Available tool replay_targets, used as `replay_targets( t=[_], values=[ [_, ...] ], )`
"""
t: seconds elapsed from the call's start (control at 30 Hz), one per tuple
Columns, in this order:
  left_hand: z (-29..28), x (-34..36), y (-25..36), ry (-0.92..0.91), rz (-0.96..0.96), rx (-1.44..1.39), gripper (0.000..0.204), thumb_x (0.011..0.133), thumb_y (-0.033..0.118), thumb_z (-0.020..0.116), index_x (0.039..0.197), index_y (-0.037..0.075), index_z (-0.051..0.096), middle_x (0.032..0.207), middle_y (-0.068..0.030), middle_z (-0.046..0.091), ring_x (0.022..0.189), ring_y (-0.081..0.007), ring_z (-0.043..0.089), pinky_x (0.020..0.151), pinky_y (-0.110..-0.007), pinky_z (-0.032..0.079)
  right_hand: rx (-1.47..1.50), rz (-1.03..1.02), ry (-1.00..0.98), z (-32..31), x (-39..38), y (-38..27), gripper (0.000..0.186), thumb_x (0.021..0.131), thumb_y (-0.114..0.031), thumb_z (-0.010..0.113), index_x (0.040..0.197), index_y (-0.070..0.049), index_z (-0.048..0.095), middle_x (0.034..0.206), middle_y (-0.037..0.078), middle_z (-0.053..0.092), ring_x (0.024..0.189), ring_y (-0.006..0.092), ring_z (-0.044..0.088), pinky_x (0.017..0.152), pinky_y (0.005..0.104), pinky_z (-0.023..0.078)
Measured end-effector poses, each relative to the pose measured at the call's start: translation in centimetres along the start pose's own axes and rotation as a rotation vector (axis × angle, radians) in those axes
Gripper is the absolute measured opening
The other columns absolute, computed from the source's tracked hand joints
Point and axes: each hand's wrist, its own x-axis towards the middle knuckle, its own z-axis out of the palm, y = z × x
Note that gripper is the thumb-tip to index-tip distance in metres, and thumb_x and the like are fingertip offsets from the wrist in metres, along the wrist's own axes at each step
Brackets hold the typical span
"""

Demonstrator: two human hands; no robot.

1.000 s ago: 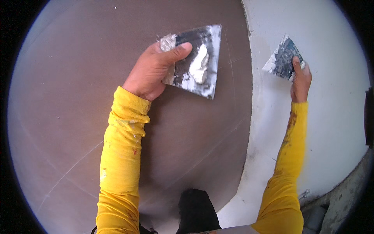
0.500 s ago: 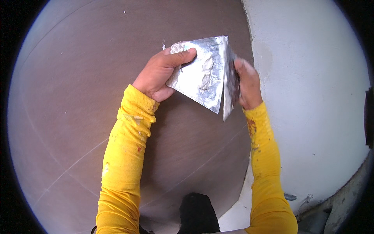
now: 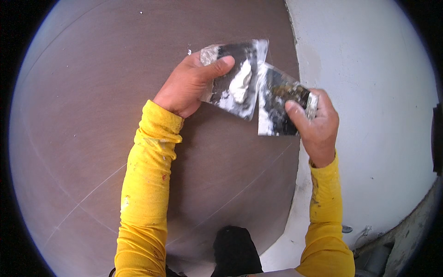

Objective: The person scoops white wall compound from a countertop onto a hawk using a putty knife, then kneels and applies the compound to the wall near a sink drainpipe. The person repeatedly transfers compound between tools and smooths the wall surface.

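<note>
My left hand [image 3: 191,83] grips a flat metal putty scraper blade [image 3: 226,90], its thumb pressed on top. A lump of white putty [image 3: 241,83] sits on that blade, with thinner smears toward its edge. In my right hand [image 3: 318,124] is a second putty scraper [image 3: 277,104], held between thumb and fingers, its dark face streaked with white. The two blades come close together at their facing edges; whether they touch I cannot tell. Most fingers of both hands are hidden behind the blades.
Beneath my hands spreads a brown floor [image 3: 92,152] with thin pale joint lines. A white wall [image 3: 369,115] rises along the right side. At the lower right, a grey object [image 3: 378,258] lies by the wall's end. My dark-clad leg [image 3: 236,254] shows at the bottom.
My right hand has moved right and down and turned its scraper from edge-on to flat-faced. The left scraper has tilted, and the putty on it looks more heaped.
</note>
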Motion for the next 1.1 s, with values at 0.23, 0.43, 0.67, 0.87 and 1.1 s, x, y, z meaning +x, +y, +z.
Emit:
replay_targets(
  t=[0.23,0.43,0.67,0.87,1.1],
  values=[
    [-0.1,-0.2,0.2,0.036,-0.103,0.047,0.023,0.093,0.017,0.067,0.109,0.000,0.063,0.097,-0.0080,0.073,0.083,-0.0160,0.071,0.075,-0.027,0.057,-0.466,-0.022,0.101,-4.2,6.1,8.7,0.026,0.090,-0.026,0.067,0.102,-0.004,0.062,0.082,0.017,0.069,0.075,0.0267,0.070,0.070,0.0367,0.053],
    [0.0,-0.4,0.3,0.054,-0.128,0.097,0.026,0.091,0.019,0.070,0.108,0.001,0.063,0.098,-0.0104,0.073,0.083,-0.0175,0.072,0.074,-0.030,0.060,-0.699,0.158,0.087,-6.7,11.1,19.1,0.035,0.085,-0.029,0.071,0.110,-0.006,0.063,0.097,0.023,0.069,0.093,0.0421,0.065,0.082,0.0477,0.050],
    [2.8,2.8,-0.1,-0.038,-0.112,0.103,0.029,0.091,0.021,0.071,0.110,0.002,0.062,0.098,-0.0104,0.073,0.082,-0.0178,0.073,0.074,-0.031,0.061,-0.847,0.230,0.152,-6.7,13.9,23.6,0.040,0.086,-0.031,0.069,0.117,-0.007,0.061,0.104,0.023,0.069,0.098,0.0423,0.065,0.086,0.0491,0.050],
    [1.7,2.0,0.6,0.050,-0.121,0.098,0.032,0.092,0.021,0.070,0.115,0.001,0.061,0.100,-0.0103,0.072,0.084,-0.0177,0.072,0.077,-0.030,0.060,-0.970,0.232,0.292,-7.6,14.0,17.3,0.037,0.088,-0.030,0.067,0.116,-0.008,0.060,0.101,0.021,0.070,0.096,0.0406,0.066,0.084,0.0492,0.051],
    [2.7,1.5,0.6,-0.255,-0.210,0.493,0.040,0.091,0.024,0.070,0.126,0.004,0.063,0.104,-0.0073,0.072,0.088,-0.0140,0.067,0.081,-0.027,0.054,-1.011,0.144,-0.248,-8.2,12.4,14.8,0.029,0.084,-0.022,0.070,0.109,-0.009,0.063,0.100,0.020,0.069,0.097,0.0384,0.066,0.084,0.0478,0.051]
  ],
)
